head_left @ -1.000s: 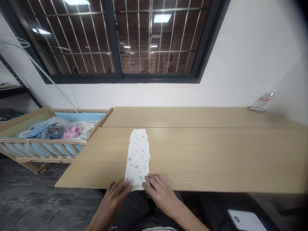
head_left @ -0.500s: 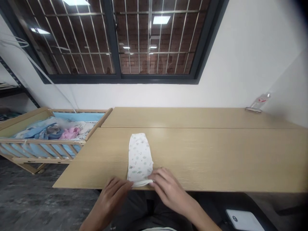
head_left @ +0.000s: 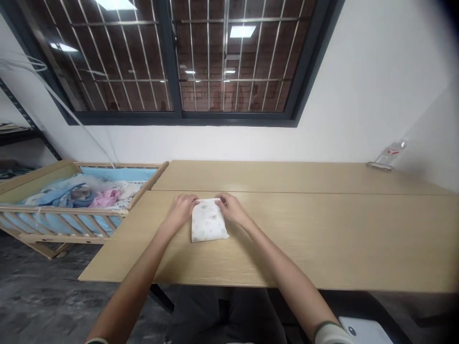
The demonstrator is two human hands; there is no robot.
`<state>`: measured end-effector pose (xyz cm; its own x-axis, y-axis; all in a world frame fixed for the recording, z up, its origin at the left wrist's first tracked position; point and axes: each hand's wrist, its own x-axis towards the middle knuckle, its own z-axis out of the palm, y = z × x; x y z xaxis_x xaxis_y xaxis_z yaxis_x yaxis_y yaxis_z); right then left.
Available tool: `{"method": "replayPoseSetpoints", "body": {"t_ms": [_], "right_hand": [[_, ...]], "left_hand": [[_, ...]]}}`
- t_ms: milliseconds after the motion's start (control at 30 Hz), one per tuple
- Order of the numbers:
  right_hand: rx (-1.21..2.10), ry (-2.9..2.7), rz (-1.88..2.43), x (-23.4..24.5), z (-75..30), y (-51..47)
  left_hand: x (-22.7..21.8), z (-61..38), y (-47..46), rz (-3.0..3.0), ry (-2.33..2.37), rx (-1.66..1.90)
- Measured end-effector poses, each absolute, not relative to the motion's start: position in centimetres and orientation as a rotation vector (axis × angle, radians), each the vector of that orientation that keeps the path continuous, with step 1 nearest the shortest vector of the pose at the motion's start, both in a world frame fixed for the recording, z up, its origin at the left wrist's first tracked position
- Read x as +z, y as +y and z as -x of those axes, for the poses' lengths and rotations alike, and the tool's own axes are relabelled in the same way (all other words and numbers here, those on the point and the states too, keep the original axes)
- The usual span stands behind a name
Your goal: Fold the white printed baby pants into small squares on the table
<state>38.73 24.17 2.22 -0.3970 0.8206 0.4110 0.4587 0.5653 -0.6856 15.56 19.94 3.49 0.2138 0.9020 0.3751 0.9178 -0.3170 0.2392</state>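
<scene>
A white cloth with a small scattered print [head_left: 208,222] lies folded in a short, roughly square shape on the wooden table [head_left: 304,229]. It looks like a baby garment, though its exact kind is hidden by the fold. My left hand [head_left: 183,208] pinches its far left corner with closed fingers. At the far right corner, my right hand [head_left: 231,208] grips the cloth between thumb and fingers. The near edge of the cloth rests flat on the tabletop, well in from the table's front edge.
Left of the table stands a wooden crib [head_left: 86,210] with blue lining, holding crumpled blue, pink and white clothes. A clear plastic bottle [head_left: 390,152] leans at the back right corner. Below the front edge, at right, lies a white device [head_left: 366,329].
The near end of the cloth has been folded away from me onto the far end, so the cloth is about half as long. Both hands moved forward with it, from near edge to far edge.
</scene>
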Motion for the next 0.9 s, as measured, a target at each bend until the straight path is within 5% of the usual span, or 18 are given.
{"method": "replayPoseSetpoints", "body": {"t_ms": [400,633,900], "right_hand": [[0.546,-2.046,1.264,-5.9,-36.2,31.6],[0.547,-2.042,1.307,-5.8,-37.3,31.4],[0.41,-2.397,0.904,-1.7,-36.3,26.5]], "left_hand": [[-1.2,-17.9,25.5,2.24,-2.159,-0.428],[-0.1,-20.6,18.5,2.161,-2.131,-0.441],[-6.1,-24.7,7.8,2.104,-1.973,-0.554]]}}
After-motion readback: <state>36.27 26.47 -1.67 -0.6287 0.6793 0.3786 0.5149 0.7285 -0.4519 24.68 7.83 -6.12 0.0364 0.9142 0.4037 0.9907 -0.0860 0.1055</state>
